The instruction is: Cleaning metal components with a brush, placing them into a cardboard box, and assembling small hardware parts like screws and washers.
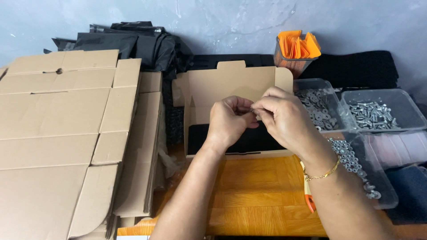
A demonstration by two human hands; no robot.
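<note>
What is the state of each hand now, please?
Left hand: closed, fingertips pinching something small, too small to identify.
Right hand: closed, fingertips pinching at the same spot, above the open cardboard box.

Soft, even, fairly dim indoor light, faint shadows, sharp focus, no glare.

Both forearms are bare, no sleeves showing; the right hand [284, 118] wears a thin gold chain bracelet [322, 174] (at the wrist, toward four o'clock).
</note>
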